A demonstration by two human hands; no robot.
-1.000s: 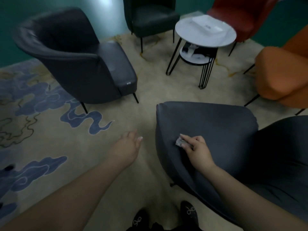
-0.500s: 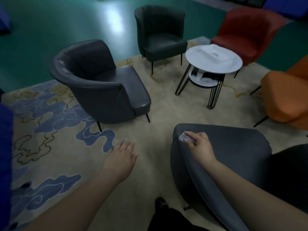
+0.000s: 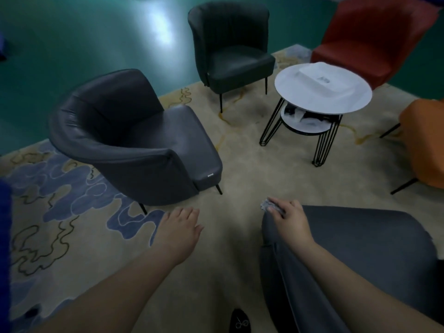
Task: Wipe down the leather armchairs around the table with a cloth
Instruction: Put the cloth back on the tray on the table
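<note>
Since the earlier frame the right hand [image 3: 292,218] had slid the cloth [image 3: 268,205] to the near chair's [image 3: 360,248] far-left top corner, still pinching it; the crumpled cloth's axis was unclear. The left hand [image 3: 179,228] hung loosely spread above the rug [image 3: 240,164].

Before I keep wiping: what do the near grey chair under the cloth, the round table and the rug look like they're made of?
Near grey chair: smooth matte leather or faux leather, a stitched seam down its side. Cloth in the right hand: small, pale, crumpled; fabric or a wipe, unclear. Round table: glossy white top, possibly stone or laminate, on thin black wire legs. Rug: soft beige pile with blue cloud patterns.
</note>
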